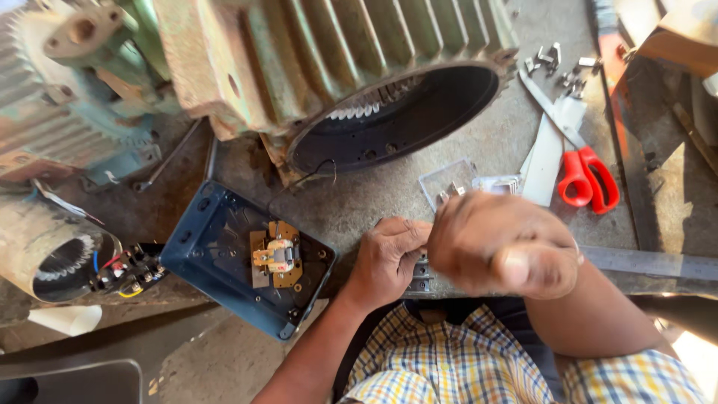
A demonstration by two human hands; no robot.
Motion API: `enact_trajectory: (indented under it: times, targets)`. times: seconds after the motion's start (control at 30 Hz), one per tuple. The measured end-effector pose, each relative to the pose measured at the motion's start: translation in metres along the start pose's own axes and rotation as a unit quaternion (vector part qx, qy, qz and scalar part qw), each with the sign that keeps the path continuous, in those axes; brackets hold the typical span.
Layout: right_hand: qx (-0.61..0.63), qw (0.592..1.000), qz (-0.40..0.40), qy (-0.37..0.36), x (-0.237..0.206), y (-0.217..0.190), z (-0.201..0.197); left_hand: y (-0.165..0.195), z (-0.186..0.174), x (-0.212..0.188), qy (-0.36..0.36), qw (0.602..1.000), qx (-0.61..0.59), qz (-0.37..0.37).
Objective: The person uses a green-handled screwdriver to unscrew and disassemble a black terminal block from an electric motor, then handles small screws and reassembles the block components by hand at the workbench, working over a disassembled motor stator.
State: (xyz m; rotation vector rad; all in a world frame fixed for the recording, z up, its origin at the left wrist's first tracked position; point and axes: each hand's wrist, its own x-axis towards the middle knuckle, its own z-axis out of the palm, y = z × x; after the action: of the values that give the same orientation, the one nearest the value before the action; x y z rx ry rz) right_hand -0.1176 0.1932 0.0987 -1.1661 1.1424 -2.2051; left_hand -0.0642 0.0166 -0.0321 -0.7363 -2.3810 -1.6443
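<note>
Low in the middle of the frame, the left hand (389,258) curls around a small metal part (420,275) at the surface (479,142) edge, while the right hand (505,243), blurry and clenched, sits just right of it, touching.

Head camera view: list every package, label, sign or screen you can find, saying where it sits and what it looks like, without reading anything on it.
Clear plastic packet: flat on the grey bench beyond the right hand, small, rectangular, see-through, metal bits beside it.
Cardboard box: top right corner, brown, only part in view.
Labels, signs, screens: none visible.
</note>
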Motion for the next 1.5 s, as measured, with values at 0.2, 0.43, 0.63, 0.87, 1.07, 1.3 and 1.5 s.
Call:
enact_trajectory:
  times: [0.2,0.43,0.63,0.87,1.07,1.3,1.5]
  targets:
    - [-0.122,0.936,-0.105,0.312,-0.025,0.026,0.044,-0.001,0.003,0.000,0.004,1.000,-0.022,0.006]
    - [-0.201,0.977,-0.032,0.069,-0.014,-0.012,0.032,0.006,0.001,-0.006,-0.004,1.000,-0.007,0.000]
    - [0.024,0.996,0.024,-0.083,-0.006,-0.003,-0.011,0.003,0.002,-0.004,0.013,1.000,-0.006,0.016]
    - [0.070,0.996,0.003,-0.050,0.010,0.003,-0.022,0.000,-0.001,0.005,0.009,1.000,-0.017,-0.011]
    - [-0.012,0.995,0.004,0.100,0.005,0.007,0.004,-0.012,-0.002,0.001,0.012,0.999,-0.030,-0.010]
    - [-0.193,0.921,-0.062,0.334,-0.016,0.035,0.044,0.004,-0.004,-0.004,-0.011,1.000,0.016,-0.024]
    - [-0.093,0.909,-0.148,0.379,-0.055,0.014,0.009,0.039,-0.021,-0.032,-0.079,0.940,0.322,0.083]
